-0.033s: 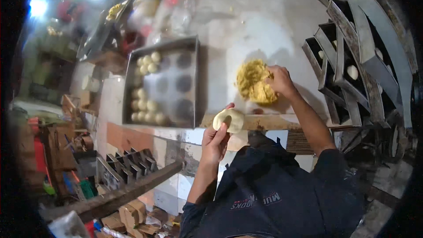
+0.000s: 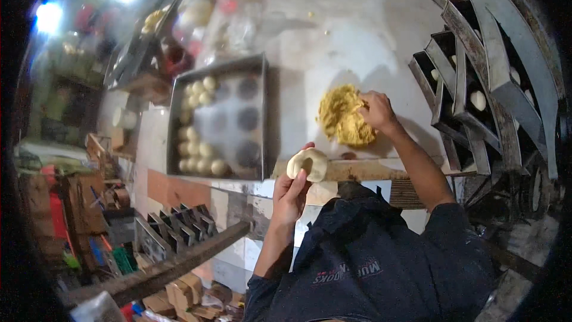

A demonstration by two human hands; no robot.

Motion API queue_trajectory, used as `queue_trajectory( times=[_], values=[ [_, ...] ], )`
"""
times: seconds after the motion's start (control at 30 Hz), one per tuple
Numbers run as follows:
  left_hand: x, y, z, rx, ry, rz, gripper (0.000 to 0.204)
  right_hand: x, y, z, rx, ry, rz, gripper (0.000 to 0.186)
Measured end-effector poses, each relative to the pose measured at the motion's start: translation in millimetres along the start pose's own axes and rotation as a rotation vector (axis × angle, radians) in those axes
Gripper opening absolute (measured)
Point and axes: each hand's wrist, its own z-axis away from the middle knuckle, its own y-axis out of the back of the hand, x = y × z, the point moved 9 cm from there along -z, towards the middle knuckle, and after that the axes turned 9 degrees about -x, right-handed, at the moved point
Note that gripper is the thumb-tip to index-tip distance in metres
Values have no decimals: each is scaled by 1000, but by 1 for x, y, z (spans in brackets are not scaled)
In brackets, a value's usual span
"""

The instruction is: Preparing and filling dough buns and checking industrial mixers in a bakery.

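My left hand [image 2: 290, 194] holds a flattened round of pale dough [image 2: 308, 166] near the table's front edge. The thumb presses into its middle, and the dough cups around it. To the right and farther in, my right hand [image 2: 378, 113] is at the right side of a mound of yellow paste [image 2: 345, 118], which lies straight on the table. Its fingers are bent together against the paste; the fingertips are partly hidden in it. At the left, a dark square metal tray [image 2: 266, 113] bears several pale dough balls [image 2: 196, 150] along its left side.
Several long metal tins [image 2: 462, 92] lean together at the table's right, some with pale dough pieces inside. More metal tins [image 2: 176, 229] stand lower left, beside a wooden beam [image 2: 155, 265]. Plastic bags [image 2: 235, 30] lie at the back left of the pale table [image 2: 369, 6].
My view has shifted slightly. My left hand still holds the dough and my right hand is still at the yellow paste, with hardly any movement.
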Motion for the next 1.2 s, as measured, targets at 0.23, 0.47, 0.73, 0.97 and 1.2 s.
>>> queue_trajectory(
  times=[0.23, 0.47, 0.73, 0.97, 1.2],
  values=[
    [-23, 17, -81, 126, 112, -95, 58, 16, 15, -18, 121, 91, -331, 24],
    [-59, 8, -143, 111, 266, -32, 49, 35, 9, -48, 76, 146, -280, 25],
    [-95, 14, -177, 271, 247, -69, 41, -8, 44, -27, 40, 139, -780, 25],
    [-49, -1, -165, 146, -51, 7, 42, -61, 72, 8, 271, 386, -671, 24],
    [10, -21, -85, 147, -277, -629, 48, -115, 33, 35, 149, 286, -981, 29]
  ],
)
